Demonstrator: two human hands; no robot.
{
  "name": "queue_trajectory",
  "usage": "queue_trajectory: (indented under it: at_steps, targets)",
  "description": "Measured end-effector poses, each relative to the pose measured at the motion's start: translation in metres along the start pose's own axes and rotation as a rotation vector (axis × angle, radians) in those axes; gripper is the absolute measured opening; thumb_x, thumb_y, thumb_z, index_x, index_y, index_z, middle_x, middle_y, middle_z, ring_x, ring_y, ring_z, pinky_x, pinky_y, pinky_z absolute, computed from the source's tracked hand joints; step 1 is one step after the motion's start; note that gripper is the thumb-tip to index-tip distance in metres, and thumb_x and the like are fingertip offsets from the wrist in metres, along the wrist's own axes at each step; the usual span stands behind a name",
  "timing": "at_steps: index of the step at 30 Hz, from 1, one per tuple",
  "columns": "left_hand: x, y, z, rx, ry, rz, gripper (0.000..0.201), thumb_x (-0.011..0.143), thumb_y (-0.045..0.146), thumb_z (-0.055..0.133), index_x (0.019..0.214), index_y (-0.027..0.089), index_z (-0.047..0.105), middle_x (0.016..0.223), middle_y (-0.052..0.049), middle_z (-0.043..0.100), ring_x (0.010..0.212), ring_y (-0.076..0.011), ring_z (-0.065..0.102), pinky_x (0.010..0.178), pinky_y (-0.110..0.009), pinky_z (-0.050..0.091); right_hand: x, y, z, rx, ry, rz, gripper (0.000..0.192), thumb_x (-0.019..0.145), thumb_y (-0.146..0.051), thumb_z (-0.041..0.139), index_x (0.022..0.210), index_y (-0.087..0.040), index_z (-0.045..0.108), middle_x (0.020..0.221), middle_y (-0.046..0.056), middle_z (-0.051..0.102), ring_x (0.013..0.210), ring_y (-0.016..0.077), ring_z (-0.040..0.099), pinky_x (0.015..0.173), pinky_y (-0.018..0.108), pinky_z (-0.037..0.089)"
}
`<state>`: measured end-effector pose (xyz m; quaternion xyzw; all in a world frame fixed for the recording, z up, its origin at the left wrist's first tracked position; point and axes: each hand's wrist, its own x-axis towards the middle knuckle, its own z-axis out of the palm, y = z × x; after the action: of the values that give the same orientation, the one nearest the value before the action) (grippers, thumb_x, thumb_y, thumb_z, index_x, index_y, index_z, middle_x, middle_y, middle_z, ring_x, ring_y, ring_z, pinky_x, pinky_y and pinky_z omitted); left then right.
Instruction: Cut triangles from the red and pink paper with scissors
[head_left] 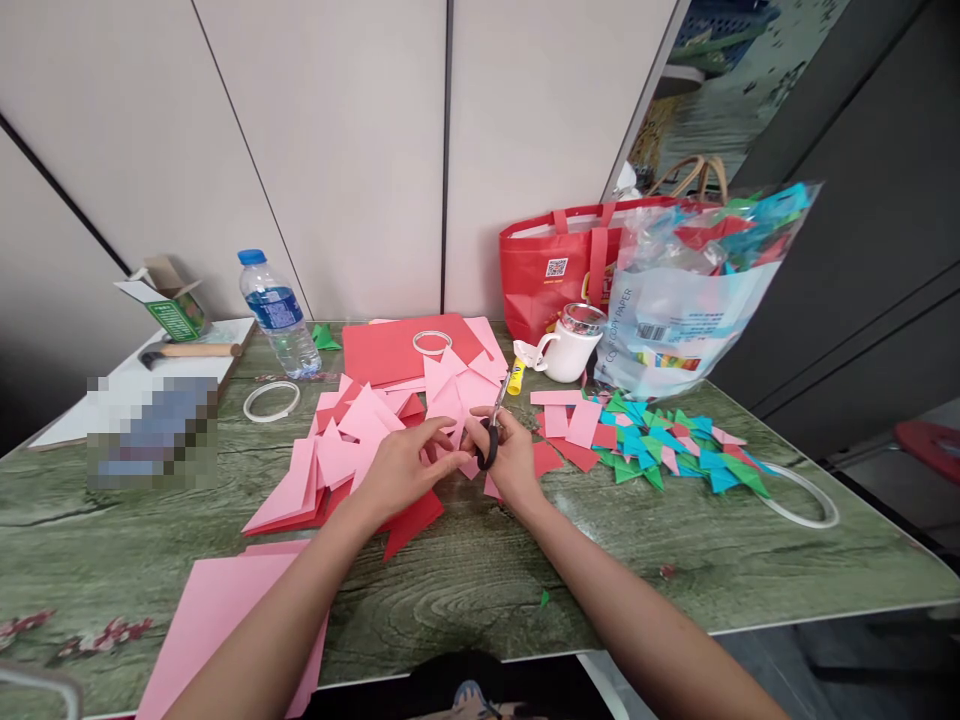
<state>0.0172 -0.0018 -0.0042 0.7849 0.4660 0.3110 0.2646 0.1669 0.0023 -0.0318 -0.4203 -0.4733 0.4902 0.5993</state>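
Observation:
My right hand (510, 450) is closed around a pair of scissors (489, 445), black at the handles, with the metal blades pointing up and away. Close beside it, my left hand (409, 465) has its thumb and fingers pinched at a piece of pink paper (461, 385), cut and folded to points, which rises just beyond the fingertips. Part of this paper is hidden by my fingers. A heap of cut pink paper (364, 415) and red paper lies under and around my left hand. More red paper scraps (546, 458) lie beside my right hand.
Pink sheets (225, 600) lie near the front edge, red sheets (397, 350) at the back. Rightward are green and blue pieces (660, 440), a white mug (571, 345), a glue stick (517, 377), a red bag (525, 280) and a plastic bag (675, 320). A water bottle (279, 310) stands left.

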Motion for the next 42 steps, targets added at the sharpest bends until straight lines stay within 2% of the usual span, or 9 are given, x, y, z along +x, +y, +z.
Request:
queue_trajectory:
  at_steps: [4,12,18,23,26,29,35,39,42]
  targets:
    - [0.001,-0.009,0.002,-0.044,0.064,0.011,0.03,0.079,0.033,0.052,0.105,0.018,0.059,0.077,-0.003,0.069,0.06,-0.0125,0.058,0.059,-0.025,0.045,-0.002,-0.001,0.002,0.01,-0.044,-0.033,0.032,0.071,-0.042,0.063,0.088,-0.018,0.051,0.058,-0.002,0.056,0.052,0.0133,0.057,0.056,0.028,0.048]
    - [0.005,0.001,-0.009,-0.518,0.327,-0.168,0.043,0.07,0.035,0.062,0.107,0.013,0.057,0.074,-0.003,0.066,0.061,-0.0128,0.059,0.053,-0.026,0.052,0.005,0.006,-0.004,-0.068,0.2,-0.088,0.036,0.067,-0.035,0.066,0.095,-0.018,0.05,0.084,0.003,0.055,0.078,0.0152,0.055,0.07,0.028,0.046]
    - [0.005,0.004,-0.013,-0.471,0.025,-0.221,0.026,0.064,0.03,0.069,0.084,0.014,0.067,0.075,-0.005,0.069,0.066,-0.0138,0.061,0.06,-0.026,0.052,0.004,-0.004,-0.005,-0.079,0.134,-0.153,0.025,0.068,-0.035,0.065,0.079,-0.018,0.05,0.071,-0.001,0.049,0.065,0.0122,0.046,0.061,0.023,0.041]
    - [0.005,0.003,-0.018,-0.444,-0.038,-0.229,0.018,0.07,0.031,0.063,0.072,0.014,0.067,0.06,-0.002,0.064,0.05,-0.0092,0.054,0.049,-0.021,0.046,0.003,-0.006,-0.005,-0.105,-0.04,-0.159,0.026,0.067,-0.033,0.066,0.085,-0.017,0.056,0.073,0.0,0.052,0.067,0.0135,0.048,0.061,0.024,0.041]
    - [0.004,0.001,-0.019,-0.415,-0.131,-0.249,0.017,0.067,0.029,0.066,0.061,0.013,0.065,0.047,0.001,0.057,0.039,-0.0063,0.047,0.04,-0.018,0.037,0.003,-0.004,-0.004,-0.146,-0.024,-0.19,0.034,0.065,-0.032,0.067,0.094,-0.017,0.058,0.075,0.001,0.054,0.072,0.0144,0.05,0.065,0.025,0.043]
    - [0.004,0.001,-0.019,-0.503,-0.157,-0.323,0.017,0.062,0.027,0.07,0.059,0.013,0.062,0.049,-0.001,0.061,0.04,-0.0087,0.053,0.042,-0.019,0.042,0.002,-0.003,-0.005,-0.131,0.005,-0.171,0.038,0.066,-0.031,0.068,0.1,-0.017,0.058,0.078,0.001,0.055,0.074,0.0141,0.052,0.066,0.025,0.043]
    - [0.009,-0.001,-0.016,-0.803,0.249,-0.377,0.022,0.061,0.027,0.073,0.061,0.012,0.057,0.06,-0.005,0.068,0.054,-0.0143,0.064,0.059,-0.025,0.053,0.005,0.001,-0.005,-0.012,0.068,-0.112,0.042,0.066,-0.03,0.069,0.103,-0.017,0.054,0.074,0.0,0.057,0.069,0.0131,0.054,0.066,0.027,0.043]
    - [0.01,-0.004,-0.015,-0.943,0.46,-0.321,0.022,0.062,0.026,0.073,0.068,0.011,0.057,0.058,-0.004,0.067,0.054,-0.0149,0.065,0.059,-0.027,0.053,0.002,0.004,-0.002,-0.052,-0.184,-0.022,0.038,0.063,-0.034,0.071,0.094,-0.017,0.057,0.066,-0.002,0.055,0.059,0.0109,0.05,0.058,0.024,0.04]
    - [0.01,-0.001,-0.015,-0.972,0.525,-0.271,0.021,0.062,0.024,0.073,0.069,0.011,0.058,0.056,-0.002,0.066,0.05,-0.0139,0.063,0.053,-0.024,0.052,-0.005,0.002,0.002,-0.075,-0.394,0.034,0.039,0.062,-0.037,0.073,0.091,-0.017,0.057,0.066,-0.002,0.054,0.059,0.0102,0.048,0.055,0.023,0.039]
